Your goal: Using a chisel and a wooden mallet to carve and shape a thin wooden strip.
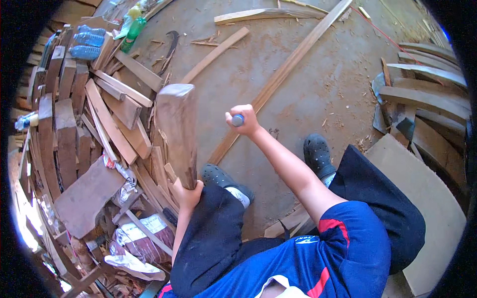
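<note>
My left hand [188, 197] grips the narrow lower end of a heavy wooden mallet [176, 126], held upright beside my left leg, its broad end raised. My right hand [243, 124] is wrapped round a handled tool [237, 119], seen end-on as a round blue-grey cap; the rest of it is hidden under my fist. Behind that hand a long narrow plank [293, 64] lies diagonally on the floor, passing near my left shoe [216, 174].
Stacked offcuts and boards [119, 114] crowd the left, with plastic bottles [87, 39] and bags [141, 236]. A dark curved blade [170, 44] lies at the back. Curved wooden pieces [427, 99] and a pale panel [412, 184] are at the right.
</note>
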Demonstrator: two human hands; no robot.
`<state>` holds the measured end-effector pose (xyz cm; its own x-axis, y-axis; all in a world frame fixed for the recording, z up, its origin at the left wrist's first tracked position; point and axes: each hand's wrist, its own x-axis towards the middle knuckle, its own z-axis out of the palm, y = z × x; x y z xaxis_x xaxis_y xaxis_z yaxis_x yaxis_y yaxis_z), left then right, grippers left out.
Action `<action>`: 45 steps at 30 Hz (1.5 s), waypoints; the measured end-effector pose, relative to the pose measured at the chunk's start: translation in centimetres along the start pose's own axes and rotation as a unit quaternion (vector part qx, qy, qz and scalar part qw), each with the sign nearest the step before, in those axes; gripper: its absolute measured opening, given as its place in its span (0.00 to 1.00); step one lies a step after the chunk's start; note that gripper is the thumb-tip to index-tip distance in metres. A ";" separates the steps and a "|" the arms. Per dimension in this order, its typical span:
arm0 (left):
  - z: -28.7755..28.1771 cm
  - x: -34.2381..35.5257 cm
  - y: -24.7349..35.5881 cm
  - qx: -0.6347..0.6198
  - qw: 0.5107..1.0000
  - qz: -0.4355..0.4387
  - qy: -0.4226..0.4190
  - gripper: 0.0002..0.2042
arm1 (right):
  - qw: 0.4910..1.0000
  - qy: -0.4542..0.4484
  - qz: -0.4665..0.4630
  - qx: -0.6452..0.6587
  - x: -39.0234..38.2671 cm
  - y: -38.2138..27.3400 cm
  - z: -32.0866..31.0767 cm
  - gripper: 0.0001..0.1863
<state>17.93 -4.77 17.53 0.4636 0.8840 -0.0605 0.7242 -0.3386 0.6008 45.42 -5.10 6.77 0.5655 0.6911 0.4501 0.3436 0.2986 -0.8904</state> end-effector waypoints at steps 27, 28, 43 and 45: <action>6.1 4.5 -11.9 0.039 0.997 -0.065 0.025 0.16 | 0.684 -0.169 0.256 -0.662 0.6 6.1 -8.6 0.30; 7.3 5.6 -10.3 -0.007 0.996 -0.072 -0.059 0.17 | 0.679 -0.174 0.250 -0.668 1.3 6.0 -9.1 0.30; 14.5 7.8 -5.5 0.125 0.959 0.035 -0.250 0.15 | 0.640 -0.589 -0.101 -0.482 5.9 8.4 -9.2 0.14; 14.3 7.8 -4.8 0.143 0.956 0.053 -0.252 0.14 | 0.653 -0.593 -0.076 -0.465 5.6 8.4 -10.0 0.13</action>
<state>25.39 -0.87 2.81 0.6764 0.5969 -0.4315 0.7365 -0.5546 0.3872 58.98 -5.28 2.53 -0.3177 0.8879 -0.3328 0.9465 0.2761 -0.1672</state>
